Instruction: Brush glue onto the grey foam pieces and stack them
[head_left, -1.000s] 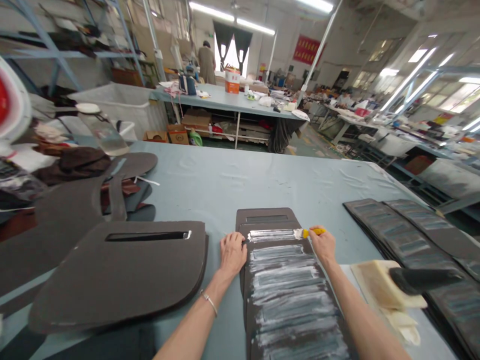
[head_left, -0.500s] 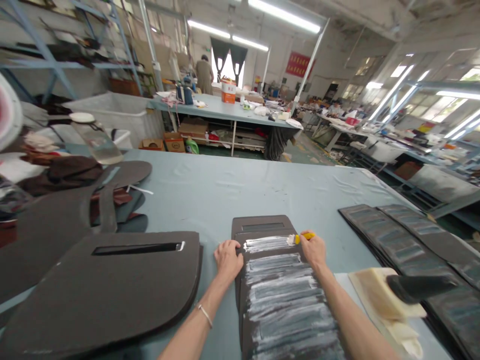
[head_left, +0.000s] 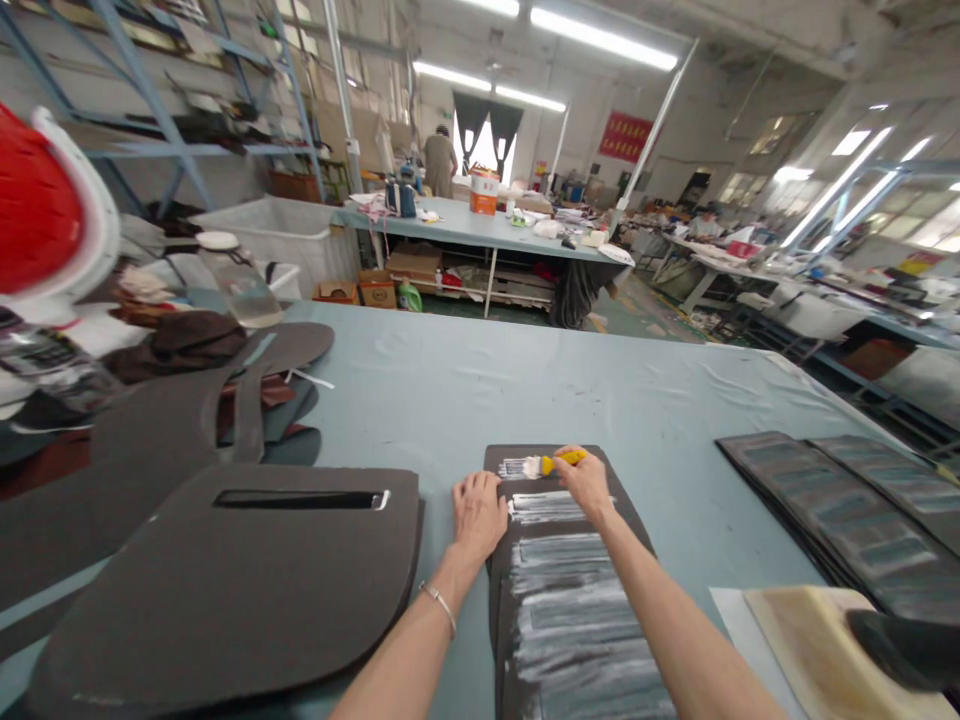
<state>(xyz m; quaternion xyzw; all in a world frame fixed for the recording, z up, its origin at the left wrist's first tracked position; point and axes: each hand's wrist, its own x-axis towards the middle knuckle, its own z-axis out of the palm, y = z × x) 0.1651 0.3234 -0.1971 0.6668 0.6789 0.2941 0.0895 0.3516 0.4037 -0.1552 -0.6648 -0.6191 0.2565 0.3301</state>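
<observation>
yellow brush (head_left: 548,465) on dark panel (head_left: 544,452)

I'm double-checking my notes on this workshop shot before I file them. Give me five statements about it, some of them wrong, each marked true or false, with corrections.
1. The right hand holds a yellow-handled brush. True.
2. The left hand holds a second brush. False: no brush shows there; it is at the left edge of the streaked dark panels.
3. A bracelet is on the right arm. False: it is on the left arm.
4. A red banner hangs in the background. True.
5. The jar has a black lid. False: its lid is white.
</observation>
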